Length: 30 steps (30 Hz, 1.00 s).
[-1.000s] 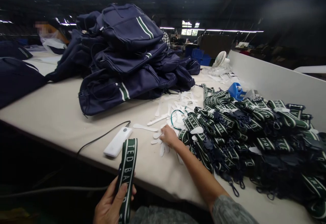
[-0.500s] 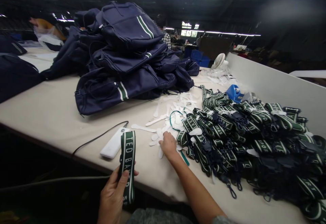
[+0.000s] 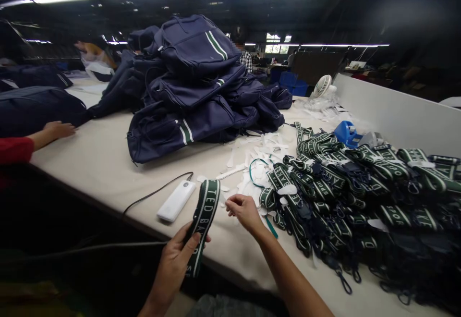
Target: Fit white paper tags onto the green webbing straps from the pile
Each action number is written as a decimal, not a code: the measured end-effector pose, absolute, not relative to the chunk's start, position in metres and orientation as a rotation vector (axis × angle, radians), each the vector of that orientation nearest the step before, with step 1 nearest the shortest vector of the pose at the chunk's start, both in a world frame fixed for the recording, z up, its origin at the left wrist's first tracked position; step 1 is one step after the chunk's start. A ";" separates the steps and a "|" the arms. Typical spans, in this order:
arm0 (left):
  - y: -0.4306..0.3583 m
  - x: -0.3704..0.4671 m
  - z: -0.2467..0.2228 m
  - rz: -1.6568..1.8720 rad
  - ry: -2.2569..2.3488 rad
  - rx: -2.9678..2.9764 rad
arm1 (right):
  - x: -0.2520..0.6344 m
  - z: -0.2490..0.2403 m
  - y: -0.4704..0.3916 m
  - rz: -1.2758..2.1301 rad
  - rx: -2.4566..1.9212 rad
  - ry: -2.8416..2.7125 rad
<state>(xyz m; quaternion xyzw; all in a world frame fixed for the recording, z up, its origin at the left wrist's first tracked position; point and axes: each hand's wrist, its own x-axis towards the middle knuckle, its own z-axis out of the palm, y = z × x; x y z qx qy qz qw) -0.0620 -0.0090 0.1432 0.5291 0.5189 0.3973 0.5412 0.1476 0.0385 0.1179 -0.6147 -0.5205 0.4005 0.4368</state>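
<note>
My left hand (image 3: 176, 254) is closed round a folded green webbing strap (image 3: 206, 211) with white edges and white lettering, raised upright at the table's front edge. My right hand (image 3: 245, 211) pinches a small white strip (image 3: 222, 199) just right of the strap; the strip is partly hidden by the fingers. Behind that hand lies a scatter of loose white strips (image 3: 252, 163), with a thin green loop (image 3: 252, 170) among them. To the right spreads a big heap of similar folded straps (image 3: 324, 187) with dark clips and hooks.
Navy bags (image 3: 201, 86) are piled at the back. A white power bank (image 3: 176, 201) with a dark cable lies left of the strap. A blue tape dispenser (image 3: 347, 134) and a small fan (image 3: 321, 86) stand behind the heap. Another person's hand (image 3: 59, 129) reaches in from the left.
My right hand has lifted from the white strips with one pinched in its fingers. The strap now tilts right, nearer that hand. At the left, another person's hand and red sleeve have appeared.
</note>
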 end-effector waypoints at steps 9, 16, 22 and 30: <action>-0.010 -0.039 0.156 0.786 1.034 1.046 | 0.135 0.140 0.010 1.486 -0.994 -1.171; -0.008 -0.045 0.159 0.758 1.044 1.074 | 0.148 0.148 -0.001 1.717 -0.777 -1.189; -0.008 -0.039 0.153 0.820 1.111 1.243 | 0.136 0.135 0.001 1.585 -0.899 -1.008; -0.005 -0.037 0.140 0.913 1.330 1.256 | 0.123 0.121 -0.002 1.276 -1.276 -1.007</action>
